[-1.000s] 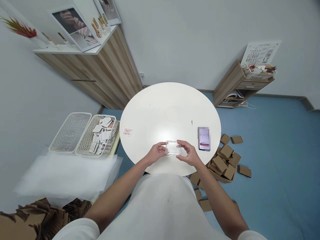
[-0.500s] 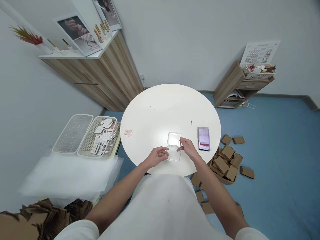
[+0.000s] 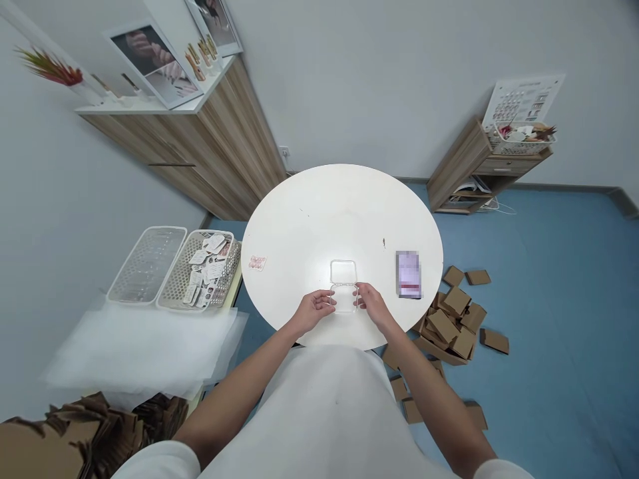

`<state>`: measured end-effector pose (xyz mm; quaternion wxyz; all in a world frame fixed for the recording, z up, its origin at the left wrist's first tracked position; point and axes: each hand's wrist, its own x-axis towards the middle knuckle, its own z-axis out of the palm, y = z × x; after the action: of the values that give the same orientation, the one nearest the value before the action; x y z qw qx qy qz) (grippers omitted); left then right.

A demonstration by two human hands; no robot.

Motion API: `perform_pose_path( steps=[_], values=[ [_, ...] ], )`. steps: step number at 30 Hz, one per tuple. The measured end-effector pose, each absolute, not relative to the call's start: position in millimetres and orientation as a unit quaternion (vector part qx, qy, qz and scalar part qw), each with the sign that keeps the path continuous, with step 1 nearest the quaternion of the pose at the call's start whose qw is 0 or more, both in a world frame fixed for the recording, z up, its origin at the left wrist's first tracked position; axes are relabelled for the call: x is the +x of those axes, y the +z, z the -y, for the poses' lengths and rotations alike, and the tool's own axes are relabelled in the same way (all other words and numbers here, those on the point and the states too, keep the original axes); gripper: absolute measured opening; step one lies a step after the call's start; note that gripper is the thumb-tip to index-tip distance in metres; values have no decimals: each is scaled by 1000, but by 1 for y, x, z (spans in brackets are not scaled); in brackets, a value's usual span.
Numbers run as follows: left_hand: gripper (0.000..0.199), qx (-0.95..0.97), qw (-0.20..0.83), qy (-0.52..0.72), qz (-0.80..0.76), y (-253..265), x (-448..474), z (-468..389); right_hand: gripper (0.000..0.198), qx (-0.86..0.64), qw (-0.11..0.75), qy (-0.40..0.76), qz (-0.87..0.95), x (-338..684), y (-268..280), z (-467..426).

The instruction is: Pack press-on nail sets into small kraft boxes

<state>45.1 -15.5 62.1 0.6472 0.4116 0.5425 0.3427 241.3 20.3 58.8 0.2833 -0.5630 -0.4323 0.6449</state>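
A clear plastic hinged box (image 3: 344,299) lies opened out over the near part of the round white table (image 3: 344,206), its lid half pointing away from me. My left hand (image 3: 314,311) grips the left edge of the near half between thumb and fingers. On the opposite edge, my right hand (image 3: 372,305) holds the box the same way, close to the hinge. Nothing can be made out inside the see-through box. To the right lies a phone (image 3: 409,274) with a lit, blurred screen. A small card with pinkish shapes (image 3: 257,263) is at the table's left side.
Left of the table stand a white basket of cards (image 3: 204,273), a basket of clear pieces (image 3: 147,266) and translucent sheets (image 3: 144,349). Small cardboard boxes (image 3: 452,326) are heaped on the floor at right. A wooden cabinet (image 3: 219,146) stands behind left.
My right hand has come down from the lid's corner to the near half's right edge. The box now lies straighter and slightly further left. My left hand keeps its hold.
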Motion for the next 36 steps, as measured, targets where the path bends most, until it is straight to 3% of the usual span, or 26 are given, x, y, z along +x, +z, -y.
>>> perform_pose_path(
  steps=[10,24,36],
  values=[
    [52,390,627,347,-578,53,24,28,57,-506,301,599,542,223,50,26],
    [44,483,487,326,-651,28,-44,26,57,-533,240,645,492,145,43,7],
    [46,505,506,291,-636,3,-111,4,59,-579,230,601,501,71,27,-4]
  ],
)
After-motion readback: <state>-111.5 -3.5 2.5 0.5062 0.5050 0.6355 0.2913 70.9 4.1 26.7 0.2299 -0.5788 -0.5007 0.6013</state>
